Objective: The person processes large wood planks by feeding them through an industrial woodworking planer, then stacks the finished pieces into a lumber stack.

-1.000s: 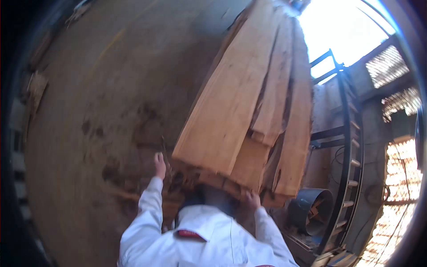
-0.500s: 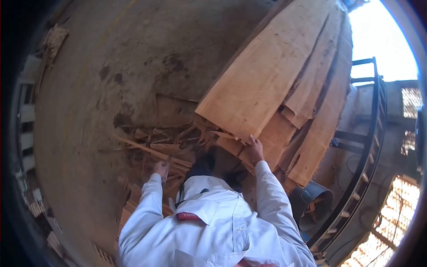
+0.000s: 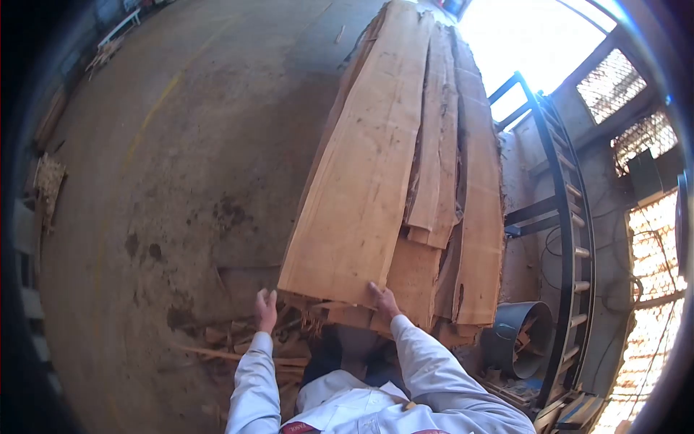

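A stack of long, thin wood veneer sheets stretches away from me, with ragged bark-like edges. My right hand (image 3: 384, 301) grips the near end of the broad top veneer sheet (image 3: 354, 210), thumb on top and the other fingers hidden beneath. Just left of that sheet's near corner is my left hand (image 3: 266, 311), fingers apart and nothing visible in it. A narrower veneer sheet (image 3: 431, 159) and another long one (image 3: 478, 217) lie to the right on the same stack.
Broken wood strips (image 3: 238, 347) litter the floor by my feet. At the right are a grey drum (image 3: 510, 347) lying on its side with scraps inside, and a black metal roller frame (image 3: 567, 253). Bright light enters through an opening (image 3: 535, 43) and lattice windows (image 3: 611, 87).
My view has swung up along the stack. The left hand has risen from the scrap strips to beside the sheet's corner. The right hand remains at the near edge.
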Tool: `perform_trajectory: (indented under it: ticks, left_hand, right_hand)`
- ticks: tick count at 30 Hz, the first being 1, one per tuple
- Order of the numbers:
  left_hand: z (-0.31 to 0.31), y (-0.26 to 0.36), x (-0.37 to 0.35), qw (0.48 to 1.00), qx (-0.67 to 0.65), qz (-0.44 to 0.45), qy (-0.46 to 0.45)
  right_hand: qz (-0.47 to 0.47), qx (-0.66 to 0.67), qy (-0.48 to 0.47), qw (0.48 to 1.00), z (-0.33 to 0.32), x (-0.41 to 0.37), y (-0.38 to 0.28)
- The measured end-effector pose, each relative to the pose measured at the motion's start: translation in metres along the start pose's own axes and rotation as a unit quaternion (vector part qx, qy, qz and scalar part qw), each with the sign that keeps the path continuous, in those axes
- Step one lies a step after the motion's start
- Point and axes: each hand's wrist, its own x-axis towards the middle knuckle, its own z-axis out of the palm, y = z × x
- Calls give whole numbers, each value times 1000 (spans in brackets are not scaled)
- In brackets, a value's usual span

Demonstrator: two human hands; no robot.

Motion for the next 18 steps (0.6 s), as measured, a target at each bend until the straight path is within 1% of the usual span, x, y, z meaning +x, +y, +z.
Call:
perform_trajectory:
  ticks: [3, 5, 6, 7, 10, 13, 16, 18]
  left_hand:
    - [35, 43, 51, 988, 105, 14, -115]
    - [51, 71, 53, 968, 209, -3, -136]
    - [57, 73, 55, 955, 260, -13, -144]
    - [59, 71, 57, 970, 201, 4, -140]
    - [53, 70, 73, 949, 206, -75, -228]
    - [50, 75, 77, 944, 229, -43, -235]
    - [45, 96, 75, 943, 210, -56, -251]
    - [44, 89, 74, 949, 181, -55, -253]
  right_hand:
    - [-2, 9, 11, 1000, 5, -1, 0]
    - [-15, 13, 15, 1000, 5, -1, 3]
    - [-22, 6, 21, 1000, 6, -1, 2]
    - [-28, -3, 27, 999, 5, -1, 2]
    - [-31, 3, 28, 999, 6, -5, -7]
    - [-33, 34, 14, 999, 6, -6, -7]
    - [-34, 71, 3, 997, 13, -15, -20]
    - [-38, 80, -2, 996, 15, -25, -27]
